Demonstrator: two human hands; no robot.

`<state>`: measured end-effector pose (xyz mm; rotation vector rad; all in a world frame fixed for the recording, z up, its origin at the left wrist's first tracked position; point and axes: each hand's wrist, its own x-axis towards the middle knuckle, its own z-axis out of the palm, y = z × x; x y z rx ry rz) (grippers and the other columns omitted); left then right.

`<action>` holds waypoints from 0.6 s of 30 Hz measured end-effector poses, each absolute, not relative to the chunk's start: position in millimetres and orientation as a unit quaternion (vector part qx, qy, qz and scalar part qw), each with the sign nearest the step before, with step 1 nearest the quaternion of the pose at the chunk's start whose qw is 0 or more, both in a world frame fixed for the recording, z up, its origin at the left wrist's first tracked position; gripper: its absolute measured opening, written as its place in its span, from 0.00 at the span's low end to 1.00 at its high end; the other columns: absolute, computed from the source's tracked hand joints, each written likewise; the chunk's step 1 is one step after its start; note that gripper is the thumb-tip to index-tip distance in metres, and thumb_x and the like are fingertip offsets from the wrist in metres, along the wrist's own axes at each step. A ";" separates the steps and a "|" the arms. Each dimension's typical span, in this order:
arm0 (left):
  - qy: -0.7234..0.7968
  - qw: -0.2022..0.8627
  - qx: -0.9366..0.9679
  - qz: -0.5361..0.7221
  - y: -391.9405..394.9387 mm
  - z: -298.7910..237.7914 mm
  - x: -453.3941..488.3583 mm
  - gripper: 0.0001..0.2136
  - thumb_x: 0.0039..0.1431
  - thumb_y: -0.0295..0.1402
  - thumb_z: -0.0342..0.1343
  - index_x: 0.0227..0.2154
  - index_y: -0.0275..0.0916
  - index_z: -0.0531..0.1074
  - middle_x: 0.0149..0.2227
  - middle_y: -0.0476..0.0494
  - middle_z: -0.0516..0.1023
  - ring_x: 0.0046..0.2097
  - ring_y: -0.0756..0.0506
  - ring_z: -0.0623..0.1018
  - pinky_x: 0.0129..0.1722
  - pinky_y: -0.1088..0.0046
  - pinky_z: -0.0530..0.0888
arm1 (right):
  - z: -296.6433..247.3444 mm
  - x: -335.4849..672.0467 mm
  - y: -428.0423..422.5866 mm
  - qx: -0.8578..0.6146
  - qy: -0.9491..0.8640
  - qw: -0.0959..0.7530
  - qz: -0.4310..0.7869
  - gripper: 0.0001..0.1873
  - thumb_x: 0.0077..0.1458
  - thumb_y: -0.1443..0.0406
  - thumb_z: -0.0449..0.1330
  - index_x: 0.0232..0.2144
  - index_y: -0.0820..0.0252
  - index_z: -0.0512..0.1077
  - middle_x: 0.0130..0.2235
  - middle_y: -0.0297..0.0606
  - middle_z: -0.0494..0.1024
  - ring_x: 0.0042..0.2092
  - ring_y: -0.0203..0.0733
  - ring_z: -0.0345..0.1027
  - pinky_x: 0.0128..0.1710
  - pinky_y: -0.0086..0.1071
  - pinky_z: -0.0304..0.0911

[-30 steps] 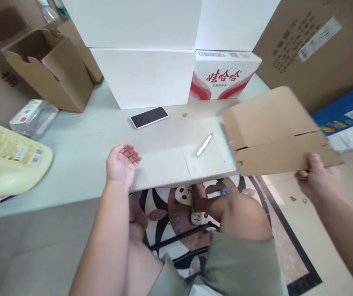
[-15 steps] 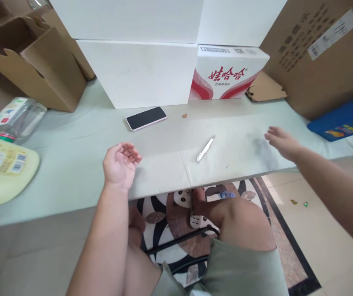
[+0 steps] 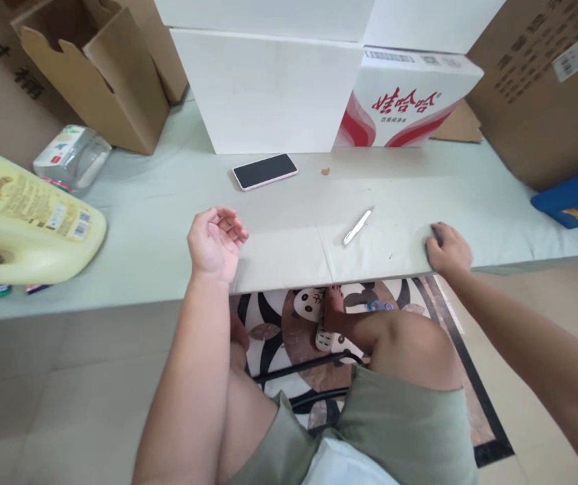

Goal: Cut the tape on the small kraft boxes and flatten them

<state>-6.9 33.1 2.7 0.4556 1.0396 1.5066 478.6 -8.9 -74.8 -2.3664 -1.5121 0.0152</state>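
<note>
My left hand (image 3: 218,244) is held palm up near the table's front edge, its fingers loosely curved and apart, with nothing in it. Farther right, my right hand (image 3: 449,248) rests palm down on the pale green cloth-covered table (image 3: 294,236). Its fingers are curled in beside the thumb, and what lies under them, if anything, is hidden. Between my hands lies a slim white pen-shaped tool (image 3: 358,227) with a pointed end, touched by neither. Beyond my left hand a smartphone (image 3: 265,172) with a dark screen lies flat.
White cartons (image 3: 269,91) and a red-and-white box (image 3: 403,101) stand at the back. A yellow jug (image 3: 41,222), a clear plastic container (image 3: 74,158) and an opened cardboard box (image 3: 122,81) are at left. At right are a blue package (image 3: 574,202) and a large carton (image 3: 536,114).
My right hand has come down onto the table and its fingers have curled. My left hand stays palm up. The view has shifted, so the table things appear farther right and higher.
</note>
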 end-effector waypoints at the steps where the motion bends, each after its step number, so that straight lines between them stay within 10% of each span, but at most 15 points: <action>1: 0.446 0.586 0.195 0.648 32.1 2.7 -7.6 0.10 0.55 0.39 0.55 0.22 0.41 0.73 0.23 0.45 0.71 0.25 0.48 0.68 0.28 0.71 0.70 | -74.9 478.2 -9.2 -0.831 -0.532 0.164 0.006 0.29 0.60 0.60 0.51 0.60 0.59 0.74 0.67 0.50 0.73 0.68 0.60 0.66 0.70 0.55 0.58; 18: 0.428 0.587 0.193 0.660 27.5 2.7 -7.8 0.16 0.58 0.49 0.55 0.23 0.42 0.70 0.24 0.44 0.70 0.26 0.46 0.69 0.30 0.67 0.70 | -72.4 477.1 -6.1 -0.838 -0.520 0.164 -0.001 0.29 0.58 0.61 0.52 0.59 0.60 0.75 0.66 0.48 0.74 0.67 0.59 0.67 0.70 0.52 0.59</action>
